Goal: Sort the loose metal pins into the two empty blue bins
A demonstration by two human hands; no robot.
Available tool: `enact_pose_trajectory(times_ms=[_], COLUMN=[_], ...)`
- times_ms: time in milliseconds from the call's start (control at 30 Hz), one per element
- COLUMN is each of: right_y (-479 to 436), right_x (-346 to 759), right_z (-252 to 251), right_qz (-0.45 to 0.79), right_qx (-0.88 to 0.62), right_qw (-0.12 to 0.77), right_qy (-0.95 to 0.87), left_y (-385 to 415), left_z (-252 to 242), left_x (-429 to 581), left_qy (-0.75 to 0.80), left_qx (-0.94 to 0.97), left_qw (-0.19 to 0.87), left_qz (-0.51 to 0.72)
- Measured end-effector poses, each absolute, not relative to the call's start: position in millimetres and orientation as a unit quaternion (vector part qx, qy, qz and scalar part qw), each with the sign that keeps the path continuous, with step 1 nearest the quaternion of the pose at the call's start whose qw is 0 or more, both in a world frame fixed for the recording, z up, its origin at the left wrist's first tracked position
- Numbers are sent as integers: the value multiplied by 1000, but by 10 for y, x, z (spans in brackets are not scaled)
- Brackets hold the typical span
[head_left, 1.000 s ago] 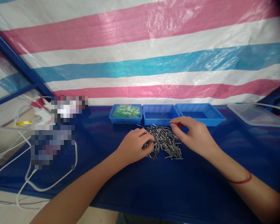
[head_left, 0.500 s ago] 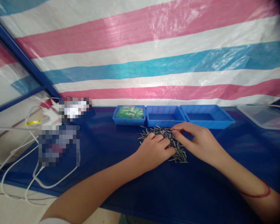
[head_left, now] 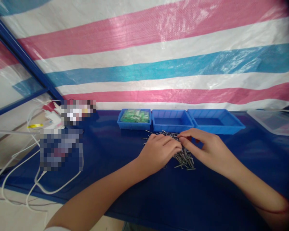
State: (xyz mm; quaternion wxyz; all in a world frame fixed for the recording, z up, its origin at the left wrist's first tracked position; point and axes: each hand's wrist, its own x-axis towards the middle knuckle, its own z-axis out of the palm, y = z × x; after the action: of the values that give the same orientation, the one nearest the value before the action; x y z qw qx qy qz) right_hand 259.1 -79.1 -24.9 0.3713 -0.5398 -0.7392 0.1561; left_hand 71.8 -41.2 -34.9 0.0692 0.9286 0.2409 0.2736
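A heap of thin, dark metal pins (head_left: pixel 186 161) lies on the blue table in front of the bins. My left hand (head_left: pixel 157 151) is over the left part of this heap, its fingers bent and drawn together toward my right fingertips. What those fingers hold is hidden. From the other side my right hand (head_left: pixel 208 148) reaches in, thumb and forefinger pinched at the heap's upper edge. Anything in that pinch is too small to make out. The two hands' fingertips meet or nearly meet above the pins.
Behind the heap stand a blue bin (head_left: pixel 122 125) of green-and-clear small pieces and two more blue bins (head_left: pixel 172 126) (head_left: pixel 219 130). A clear plastic lid (head_left: pixel 272 123) lies at right. White cables (head_left: pixel 60 189) and blurred-out devices occupy the left side. A striped tarp (head_left: pixel 159 73) hangs behind.
My left fingers have shifted right and closed together, up to my right fingertips, covering more of the heap's middle. My right hand stays pinched in nearly the same place.
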Motion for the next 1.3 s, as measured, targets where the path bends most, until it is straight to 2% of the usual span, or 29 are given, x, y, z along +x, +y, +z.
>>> enact_pose_trajectory(times_ms=[100,233,433,600,733,1000,1300], right_y=[-819,-848,-860,-894,-895,-880,-921], right_x=[2523,2404,2308,2268,2248,2305,2394], right_z=[-245,-240,-288,-297,-281,-319,-252], right_qz=[249,377,508,542,529,427,216], right_qx=[-519,-490,-494,-489,-498,-490,-514], right_qw=[370,389,441,455,478,563,487], right_qy=[-729,-683,-551,-510,-494,-511,-672], left_y=[-417,-445,-482,-485,-477,-399,-433], left_z=[-269,-228,-238,-236,-222,-259,-234], left_x=[690,657,657,653,637,599,591], left_qy=[311,356,371,367,344,284,257], left_qx=[845,768,736,746,768,810,843], left_qw=[233,340,388,374,335,274,287], left_qz=[368,410,413,411,423,434,374])
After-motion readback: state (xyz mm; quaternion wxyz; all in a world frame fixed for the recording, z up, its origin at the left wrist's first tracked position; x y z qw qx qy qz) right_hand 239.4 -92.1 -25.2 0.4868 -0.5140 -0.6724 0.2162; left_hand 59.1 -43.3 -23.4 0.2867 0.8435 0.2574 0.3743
